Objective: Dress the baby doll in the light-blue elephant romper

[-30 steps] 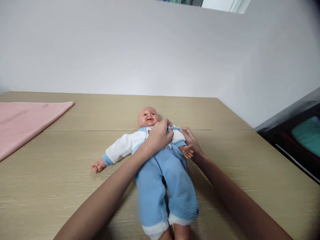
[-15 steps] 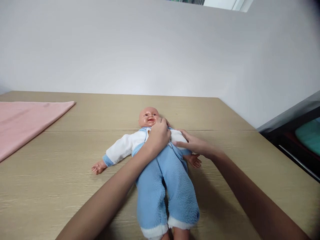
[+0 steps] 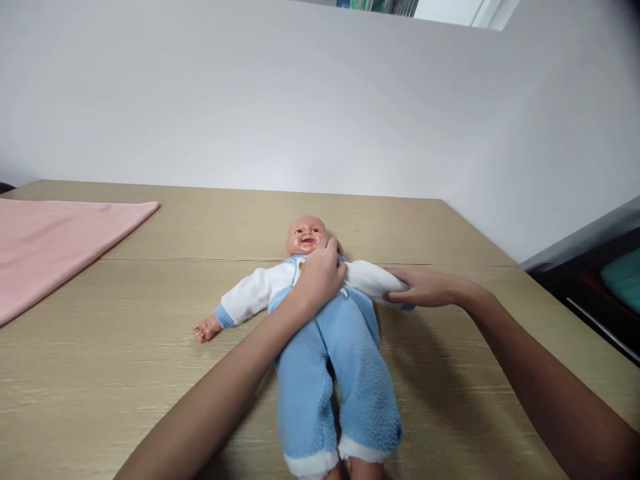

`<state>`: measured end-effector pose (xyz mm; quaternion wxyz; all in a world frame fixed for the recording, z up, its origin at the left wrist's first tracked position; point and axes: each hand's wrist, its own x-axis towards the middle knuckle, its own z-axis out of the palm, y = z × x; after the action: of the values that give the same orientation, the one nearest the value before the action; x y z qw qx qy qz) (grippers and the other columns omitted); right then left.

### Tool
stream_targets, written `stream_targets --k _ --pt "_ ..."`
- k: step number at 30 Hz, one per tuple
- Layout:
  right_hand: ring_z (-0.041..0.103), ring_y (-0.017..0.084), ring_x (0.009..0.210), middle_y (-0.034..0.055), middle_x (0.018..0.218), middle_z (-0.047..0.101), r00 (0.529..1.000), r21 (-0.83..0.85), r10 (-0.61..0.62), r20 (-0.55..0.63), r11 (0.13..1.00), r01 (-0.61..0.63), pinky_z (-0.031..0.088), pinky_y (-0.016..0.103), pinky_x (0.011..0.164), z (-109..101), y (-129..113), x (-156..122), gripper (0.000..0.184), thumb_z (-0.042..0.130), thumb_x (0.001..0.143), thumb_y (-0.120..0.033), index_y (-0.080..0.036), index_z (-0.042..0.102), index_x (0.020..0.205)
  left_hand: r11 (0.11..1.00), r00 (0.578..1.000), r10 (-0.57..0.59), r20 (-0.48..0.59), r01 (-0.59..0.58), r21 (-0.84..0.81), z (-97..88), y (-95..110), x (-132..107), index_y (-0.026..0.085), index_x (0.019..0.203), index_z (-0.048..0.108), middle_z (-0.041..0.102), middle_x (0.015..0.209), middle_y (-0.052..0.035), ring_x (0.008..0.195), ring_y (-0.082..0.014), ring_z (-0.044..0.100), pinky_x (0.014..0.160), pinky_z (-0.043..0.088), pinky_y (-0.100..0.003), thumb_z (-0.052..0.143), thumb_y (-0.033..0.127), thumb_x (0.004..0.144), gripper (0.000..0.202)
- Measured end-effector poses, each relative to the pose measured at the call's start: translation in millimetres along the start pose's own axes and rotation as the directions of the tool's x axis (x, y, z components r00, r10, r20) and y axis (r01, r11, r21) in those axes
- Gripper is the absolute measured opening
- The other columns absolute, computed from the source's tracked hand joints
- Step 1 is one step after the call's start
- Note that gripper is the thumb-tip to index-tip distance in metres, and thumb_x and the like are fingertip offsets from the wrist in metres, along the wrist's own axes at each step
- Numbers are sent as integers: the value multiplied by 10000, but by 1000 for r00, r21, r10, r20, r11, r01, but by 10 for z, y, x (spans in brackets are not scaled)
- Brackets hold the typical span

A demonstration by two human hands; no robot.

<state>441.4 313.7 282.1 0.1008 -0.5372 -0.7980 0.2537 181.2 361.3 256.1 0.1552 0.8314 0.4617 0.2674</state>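
Observation:
A baby doll [image 3: 320,333] in a white top and blue fleece trousers lies on its back on the wooden table [image 3: 125,373], head away from me. My left hand [image 3: 320,275] rests closed on the doll's chest, fingers pinching the clothing near the collar. My right hand [image 3: 425,287] is wrapped around the end of the doll's white sleeve, holding that arm stretched out to the right. The doll's other arm lies spread to the left, its bare hand on the table.
A pink cloth [image 3: 55,240] lies flat at the table's left side. A white wall rises behind the table. At the right edge a dark shelf unit [image 3: 595,267] holds something teal [image 3: 623,280].
My right hand moved from the doll's chest out to the right and took hold of the sleeve end, pulling the doll's arm straight. My left hand stayed on the chest.

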Motion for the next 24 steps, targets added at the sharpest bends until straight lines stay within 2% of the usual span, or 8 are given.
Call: stream_targets --k 2,4,8,10,14,19,21,24 --pt "803 318 1033 23 1231 844 987 13 42 157 999 -44 637 382 851 12 36 19 459 730 882 -372 -289 758 1332 999 1000 10 8 -10 -41 -18 2 0 198 1092 596 727 1093 -109 1005 -263 710 873 551 -387 575 164 984 115" --pt "784 345 1120 42 1299 821 979 26 74 190 996 -80 627 416 927 17 40 31 469 729 896 -403 -280 743 1348 995 999 26 24 -24 -96 -36 5 -3 195 1077 601 735 1036 -92 972 -251 708 882 546 -382 576 207 1016 67" --pt "796 326 794 107 1118 841 954 40 214 208 973 -227 625 420 735 8 12 42 504 782 867 -509 -223 755 1281 992 995 78 58 -72 -107 -96 12 -61 166 1092 627 748 1064 -119 1019 -275 689 939 541 -414 568 247 1053 108" --pt "790 341 794 136 1127 821 950 7 259 177 964 -264 629 447 752 9 -4 63 631 801 840 -593 -200 731 1328 992 992 115 46 -113 -55 -159 -6 -134 162 1124 638 747 1135 -143 1110 -316 656 1005 525 -462 564 300 1072 165" --pt "637 401 1371 134 1482 683 996 40 82 -32 996 -81 494 520 1192 92 -67 216 677 750 887 -628 -235 668 1432 979 980 178 -89 -185 -81 -361 -198 -302 196 1151 646 730 1217 -130 1231 -324 604 1106 478 -493 531 372 1100 216" --pt "648 297 1338 84 1417 714 996 351 7 -92 936 25 448 480 1217 293 -203 595 378 668 966 -418 -262 684 1309 978 945 -18 -327 -51 -201 -607 -790 -377 198 1119 644 726 1177 -106 1089 -262 652 1028 508 -441 500 391 1081 244" --pt "666 289 1268 69 1296 757 997 408 48 -56 913 -21 460 464 1182 342 -217 769 296 698 925 -373 -251 709 1194 959 971 -119 -209 57 -279 -661 -1029 -370 179 1092 654 732 1175 -119 1059 -266 673 985 529 -425 529 415 1030 274" --pt "668 278 1182 49 1129 777 996 473 94 -3 878 -81 487 417 1111 378 -160 1011 161 704 882 -358 -236 728 984 895 966 -181 186 240 -377 -694 -1261 -348 165 1109 711 772 1193 -116 1095 -291 711 974 542 -399 588 529 972 408"
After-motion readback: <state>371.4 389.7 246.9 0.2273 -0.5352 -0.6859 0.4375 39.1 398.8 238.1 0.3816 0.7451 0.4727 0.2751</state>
